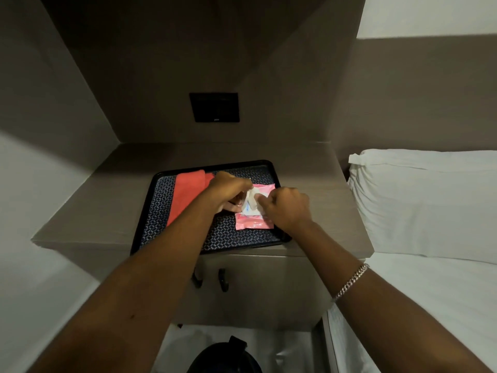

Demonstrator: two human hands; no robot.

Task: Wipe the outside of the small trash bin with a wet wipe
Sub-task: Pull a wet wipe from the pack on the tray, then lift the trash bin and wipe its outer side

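Note:
A pink pack of wet wipes (254, 222) lies on a black patterned tray (220, 238) on the bedside cabinet. My left hand (228, 189) pinches a white wet wipe (250, 201) that sticks up from the pack's opening. My right hand (286, 208) presses on the pack's right side with its fingers curled; I cannot tell whether it also grips the wipe. A small black trash bin (224, 359) stands on the floor at the bottom edge, below my arms, only its top showing.
A folded coral cloth (185, 195) lies on the tray's left half. The cabinet (309, 184) has two dark door handles (222, 279) on its front. A bed with a white pillow (425, 200) is at the right. A black wall panel (214, 107) sits above.

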